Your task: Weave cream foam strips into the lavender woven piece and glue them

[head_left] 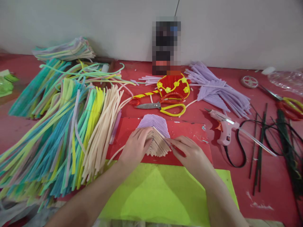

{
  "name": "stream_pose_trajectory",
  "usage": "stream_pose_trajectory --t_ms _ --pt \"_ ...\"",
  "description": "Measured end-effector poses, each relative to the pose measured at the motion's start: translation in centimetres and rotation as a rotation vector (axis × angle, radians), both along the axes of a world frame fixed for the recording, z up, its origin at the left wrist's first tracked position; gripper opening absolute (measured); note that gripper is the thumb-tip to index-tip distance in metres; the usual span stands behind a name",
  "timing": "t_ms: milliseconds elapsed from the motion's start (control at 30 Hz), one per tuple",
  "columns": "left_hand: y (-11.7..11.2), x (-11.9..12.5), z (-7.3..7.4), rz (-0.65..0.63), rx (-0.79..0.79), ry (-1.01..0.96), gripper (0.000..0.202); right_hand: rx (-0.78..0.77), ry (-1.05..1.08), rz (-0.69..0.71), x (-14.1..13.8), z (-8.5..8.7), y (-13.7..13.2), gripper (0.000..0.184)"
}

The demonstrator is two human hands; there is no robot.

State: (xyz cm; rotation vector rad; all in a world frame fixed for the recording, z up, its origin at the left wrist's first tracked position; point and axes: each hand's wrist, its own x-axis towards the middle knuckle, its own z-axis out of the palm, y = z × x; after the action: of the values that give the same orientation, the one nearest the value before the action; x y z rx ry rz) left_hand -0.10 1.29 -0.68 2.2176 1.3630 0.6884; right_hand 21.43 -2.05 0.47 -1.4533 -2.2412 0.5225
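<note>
A leaf-shaped piece made of pipe cleaners [159,148] lies on a red board [189,129], lilac at its far end and beige toward me, with its rows meeting in a V. My left hand [134,145] grips the piece from the left, fingers curled over its middle. At the right edge, my right hand [190,153] pinches the beige side between thumb and fingers; the exact strand is too small to tell. A loose beige pipe cleaner [115,155] sticks out beneath my left hand. Yellow-and-red-handled scissors [151,106] lie beyond the piece.
Bundles of coloured pipe cleaners [63,126] cover the left side. A lilac pile [213,90] lies behind to the right. The pink glue gun [223,126] trails a black cord, near dark stems [260,151] and more scissors [281,99]. A red-and-yellow ornament [174,85] lies behind; a yellow-green sheet [163,195] lies in front.
</note>
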Motion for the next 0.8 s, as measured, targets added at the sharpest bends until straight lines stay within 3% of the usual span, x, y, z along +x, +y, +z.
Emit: stream_pose_trajectory --t_ms 800 --pt "0.13 -0.06 -0.55 -0.080 0.047 0.019 0.033 -0.037 0.038 0.003 -0.01 0.13 0.01 0.032"
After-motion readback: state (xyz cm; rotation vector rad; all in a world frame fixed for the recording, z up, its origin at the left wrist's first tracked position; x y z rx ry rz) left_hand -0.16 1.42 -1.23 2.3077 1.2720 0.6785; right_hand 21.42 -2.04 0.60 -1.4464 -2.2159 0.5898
